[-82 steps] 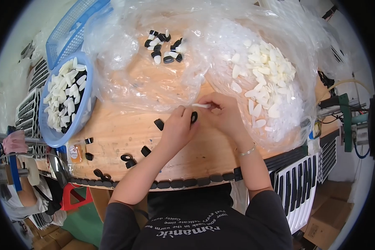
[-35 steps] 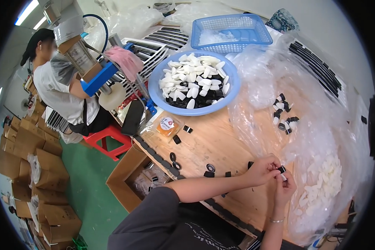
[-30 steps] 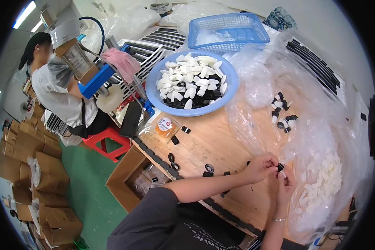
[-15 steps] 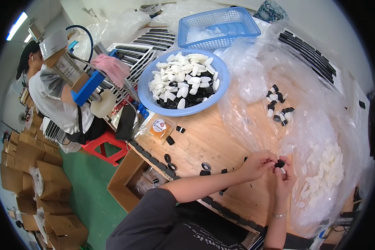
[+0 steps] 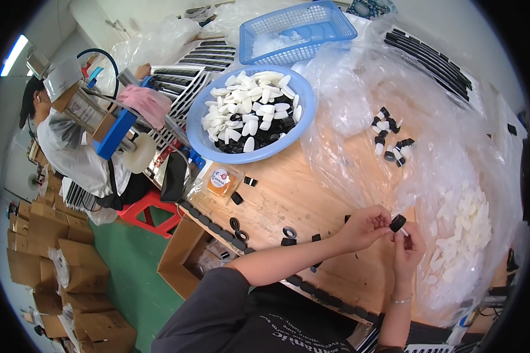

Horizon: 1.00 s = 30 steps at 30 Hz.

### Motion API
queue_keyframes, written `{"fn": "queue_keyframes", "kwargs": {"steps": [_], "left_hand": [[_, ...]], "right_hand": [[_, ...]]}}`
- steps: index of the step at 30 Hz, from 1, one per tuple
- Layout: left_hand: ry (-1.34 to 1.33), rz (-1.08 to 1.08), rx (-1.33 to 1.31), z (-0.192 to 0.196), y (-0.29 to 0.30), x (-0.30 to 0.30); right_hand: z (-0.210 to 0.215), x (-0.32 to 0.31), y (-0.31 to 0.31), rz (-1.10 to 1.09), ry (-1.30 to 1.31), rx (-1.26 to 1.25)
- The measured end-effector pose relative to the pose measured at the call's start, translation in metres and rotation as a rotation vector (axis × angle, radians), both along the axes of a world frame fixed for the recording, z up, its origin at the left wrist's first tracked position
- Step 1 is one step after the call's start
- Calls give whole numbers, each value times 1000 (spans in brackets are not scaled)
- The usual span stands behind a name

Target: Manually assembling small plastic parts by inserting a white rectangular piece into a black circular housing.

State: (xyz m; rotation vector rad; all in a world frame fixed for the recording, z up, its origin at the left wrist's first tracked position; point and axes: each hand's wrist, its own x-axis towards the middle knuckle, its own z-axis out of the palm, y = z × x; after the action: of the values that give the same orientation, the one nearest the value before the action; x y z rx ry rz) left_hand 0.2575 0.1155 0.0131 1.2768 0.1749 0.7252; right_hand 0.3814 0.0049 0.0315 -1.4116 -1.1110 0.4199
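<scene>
A workshop was seen from above, with stacked brown cardboard boxes [image 5: 38,247] on a green floor and a light wooden worktable [image 5: 300,200] partly covered by clear crumpled plastic sheeting [image 5: 447,117]. On the table a round blue plastic basin [image 5: 200,126] filled with white and black small parts was placed, and behind it a blue plastic mesh basket [image 5: 300,26] was standing. At the far left another person in a white shirt [image 5: 76,153] was seated on a red stool [image 5: 150,209].

Compared with the picture half a second earlier, the view was shifted only slightly: the basin and the basket were found a little more to the right and higher, while both hands were kept together at the same place near the table's edge.

The left hand [image 5: 365,226] was bent with its fingertips pressed together on a small round black cap [image 5: 397,223], which was pinched from the left side. The right hand [image 5: 407,250] was raised under it, and a small white plastic piece [image 5: 404,232] was gripped between its thumb and forefinger, touching the cap from below. The cap was held just above the bare wood, near the heap of white plastic parts [image 5: 465,226] lying under the sheeting. Several loose black rings [image 5: 288,233] were lying on the table beside the left forearm.
</scene>
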Motion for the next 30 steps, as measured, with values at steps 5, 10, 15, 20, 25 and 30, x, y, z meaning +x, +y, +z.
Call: {"fn": "queue_keyframes", "kwargs": {"steps": [5,10,15,20,25,30], "left_hand": [[-153,-17,-62,2,1,2],[70,-36,156,0,7,-3],[10,-11,89,0,-2,1],[1,75,2,-4,-6,-2],[-41,84,140,0,-4,-2],[-83,43,83,0,-4,-4]], "right_hand": [[7,-1,3,51,-31,-31],[6,4,1,74,-145,-10],[1,2,-2,19,-24,13],[4,-2,3,143,123,30],[4,-6,3,116,329,42],[-1,-4,1,107,248,61]]}}
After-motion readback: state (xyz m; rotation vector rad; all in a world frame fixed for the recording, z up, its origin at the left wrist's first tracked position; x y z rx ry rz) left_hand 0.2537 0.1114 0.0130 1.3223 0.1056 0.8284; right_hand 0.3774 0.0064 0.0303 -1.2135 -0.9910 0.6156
